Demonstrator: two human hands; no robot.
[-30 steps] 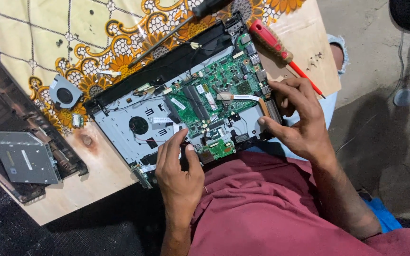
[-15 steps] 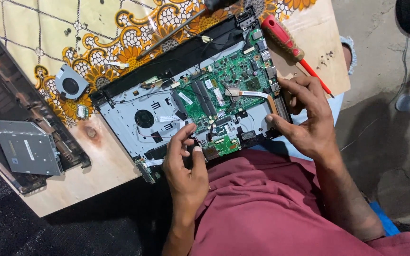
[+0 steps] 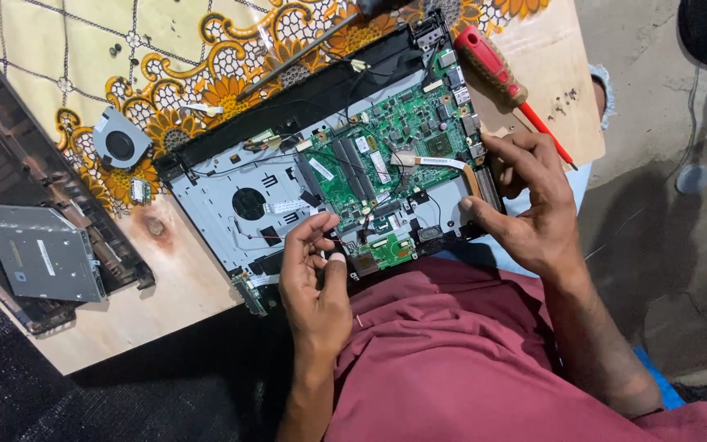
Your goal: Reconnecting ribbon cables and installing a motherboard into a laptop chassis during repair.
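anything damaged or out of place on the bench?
Yes: a dark scorch-like ring marks the wooden board left of the opened laptop chassis. A cooling fan and loose screws lie apart from it, and the chassis overhangs the board edge.

Green, silver, red and marigold.
Green circuit board point(image 3: 386, 160) in a silver-grey laptop chassis point(image 3: 231, 205), black along the edge at 11 o'clock. Red-handled screwdriver point(image 3: 493, 61) at 1 o'clock. Cream cloth point(image 3: 67, 49) patterned with orange-yellow flowers at 10 o'clock. Grey disc drive point(image 3: 47, 254) at 9 o'clock. Maroon shirt point(image 3: 452, 360) at 6 o'clock.
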